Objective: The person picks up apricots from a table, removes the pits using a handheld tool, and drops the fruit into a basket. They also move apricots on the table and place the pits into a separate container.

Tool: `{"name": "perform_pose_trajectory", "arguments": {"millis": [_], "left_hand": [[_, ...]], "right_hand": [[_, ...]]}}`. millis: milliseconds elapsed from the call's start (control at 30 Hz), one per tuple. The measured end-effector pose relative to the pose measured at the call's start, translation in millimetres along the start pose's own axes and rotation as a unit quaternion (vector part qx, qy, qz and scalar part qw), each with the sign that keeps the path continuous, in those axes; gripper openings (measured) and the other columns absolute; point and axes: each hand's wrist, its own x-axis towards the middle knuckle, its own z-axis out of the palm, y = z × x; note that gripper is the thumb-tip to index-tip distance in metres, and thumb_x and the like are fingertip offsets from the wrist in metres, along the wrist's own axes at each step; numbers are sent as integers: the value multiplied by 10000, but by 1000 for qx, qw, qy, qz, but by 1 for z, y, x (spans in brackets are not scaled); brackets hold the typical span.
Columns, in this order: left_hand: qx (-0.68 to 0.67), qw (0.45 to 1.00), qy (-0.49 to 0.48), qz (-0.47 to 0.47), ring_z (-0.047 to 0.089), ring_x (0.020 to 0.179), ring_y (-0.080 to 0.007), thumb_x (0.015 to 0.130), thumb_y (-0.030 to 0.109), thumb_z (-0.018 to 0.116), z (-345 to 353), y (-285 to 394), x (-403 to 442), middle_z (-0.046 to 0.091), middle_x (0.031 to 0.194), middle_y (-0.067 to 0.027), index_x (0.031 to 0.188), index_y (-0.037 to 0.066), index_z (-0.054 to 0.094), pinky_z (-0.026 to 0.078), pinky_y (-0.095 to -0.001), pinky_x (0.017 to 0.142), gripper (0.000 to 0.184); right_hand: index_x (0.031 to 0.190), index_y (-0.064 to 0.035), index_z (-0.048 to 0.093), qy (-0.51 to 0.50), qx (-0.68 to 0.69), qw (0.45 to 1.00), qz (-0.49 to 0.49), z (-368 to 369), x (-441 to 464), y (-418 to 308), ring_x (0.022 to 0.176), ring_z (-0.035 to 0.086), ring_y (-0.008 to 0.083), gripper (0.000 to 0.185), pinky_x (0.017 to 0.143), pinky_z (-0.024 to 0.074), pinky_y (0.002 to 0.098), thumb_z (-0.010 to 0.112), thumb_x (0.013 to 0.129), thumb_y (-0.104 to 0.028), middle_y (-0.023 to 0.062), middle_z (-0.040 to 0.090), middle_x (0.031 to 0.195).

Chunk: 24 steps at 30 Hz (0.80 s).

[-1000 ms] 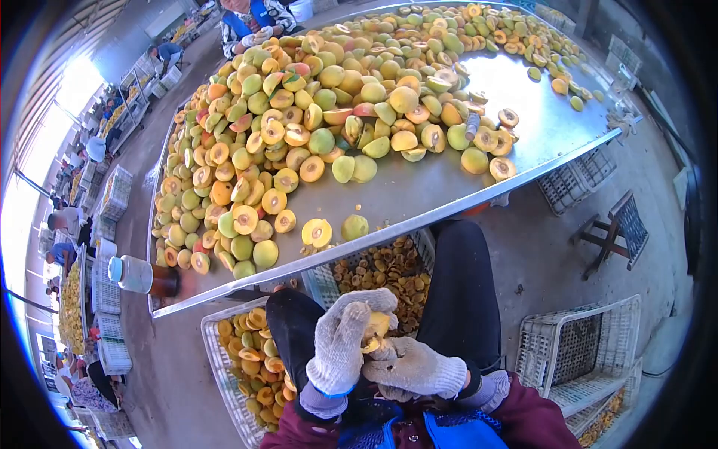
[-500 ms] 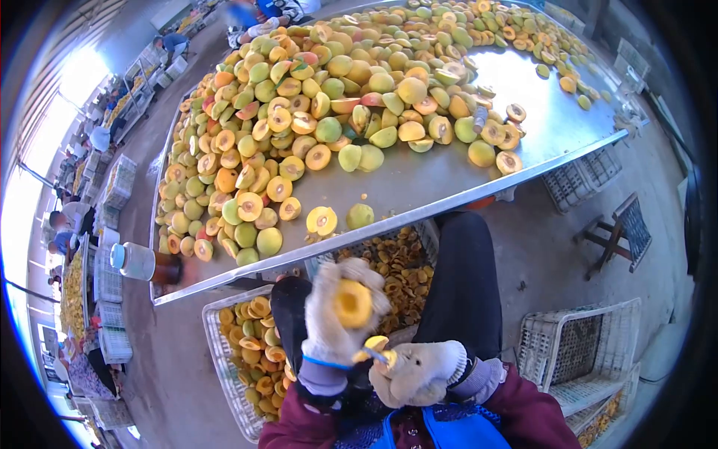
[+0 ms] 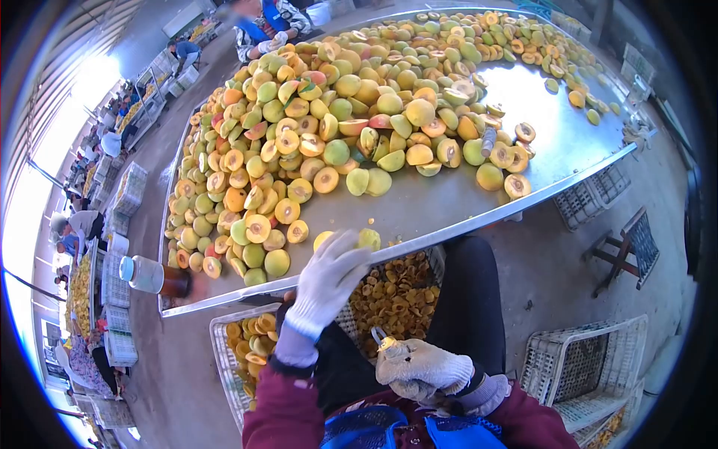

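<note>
My left hand [image 3: 329, 280], in a pale knitted glove, reaches over the near edge of the metal table with its fingers stretched out. Its fingertips partly cover a yellow peach half [image 3: 323, 239]; whether they touch it I cannot tell. Right beside them sits a greenish peach piece [image 3: 369, 239]. Lower down, my gloved right hand [image 3: 422, 368] is closed around a small pitting tool [image 3: 378, 334] with a curved metal end. A bit of yellow flesh shows near its tip. Many halved peaches [image 3: 299, 161] are heaped on the table [image 3: 419, 217].
Between my knees stands a crate of small brownish pieces [image 3: 396, 295]. A white crate [image 3: 224, 359] at left holds peach halves [image 3: 250, 340]. A jar [image 3: 155, 277] is at the table's left corner, a stool [image 3: 632, 247] at right. Across the table is a person [image 3: 269, 26].
My left hand no longer holds the peach half and has moved from beside the tool up to the table edge. My right hand keeps the tool. The view has shifted slightly.
</note>
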Motion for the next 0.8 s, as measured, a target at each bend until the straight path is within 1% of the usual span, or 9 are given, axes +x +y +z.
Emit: {"name": "perform_pose_trajectory", "arguments": {"millis": [67,167,367,433,467,500,567,667,800], "left_hand": [[59,997,-33,47,555,1168,-323,848,189,662,21,-18,29,638,1180,-109,1049,129,708,450,-391,974,215],[123,968,-155,-152,582,1090,-298,852,263,639,42,-43,64,649,1096,-56,990,167,718,463,-401,943,186],[224,958,-173,-38,619,1003,-293,804,281,695,38,-56,63,630,1121,-109,1193,116,620,492,-376,911,429],[38,988,-104,-106,624,1031,-246,798,332,716,39,-67,60,614,1181,-132,1315,97,526,503,-349,888,599],[-193,959,-65,-197,613,1065,-217,838,372,674,41,-58,58,608,1205,-126,1328,69,516,512,-318,863,598],[-192,958,-70,-199,613,1065,-217,838,372,674,40,-46,49,608,1205,-126,1328,69,516,512,-318,863,598],[-582,754,9,-305,624,1013,-220,865,425,624,17,9,38,612,1162,-128,1301,46,527,532,-299,769,586],[-664,681,-62,-302,638,932,-226,897,567,538,21,21,7,628,1117,-120,1290,51,505,510,-288,639,649],[-680,646,-49,-343,622,1033,-256,918,540,533,23,57,-20,621,1175,-152,1269,27,514,493,-388,897,623]], "right_hand": [[870,-108,589,26,-2,1000,-16,-3,-2,0,449,449,53,171,370,337,209,623,919,-268,-18,520,613],[861,-116,578,66,0,998,10,-5,-5,-3,453,458,52,188,371,337,206,642,916,-284,-19,527,617],[933,-125,557,109,4,994,-19,-12,-3,-1,476,469,56,173,417,368,212,659,910,-263,-25,528,624],[973,-122,552,127,41,989,-67,-15,2,7,495,488,61,176,451,394,221,649,917,-257,-26,528,622],[973,-122,552,128,43,989,-67,-15,0,4,495,488,61,176,451,394,221,649,917,-257,-26,528,622],[978,-118,559,147,33,986,-72,-11,-3,-1,499,493,63,177,458,399,224,650,913,-255,-25,527,621],[982,-115,565,164,29,983,-74,-5,-4,-7,502,497,66,178,466,403,226,651,909,-253,-23,525,619],[987,-121,597,235,-83,967,-58,1,-2,-12,503,530,82,202,480,425,247,637,889,-292,-20,556,610],[973,-144,614,294,-216,931,-35,15,-8,-31,544,599,124,248,543,479,285,623,875,-371,-16,615,620]]}}
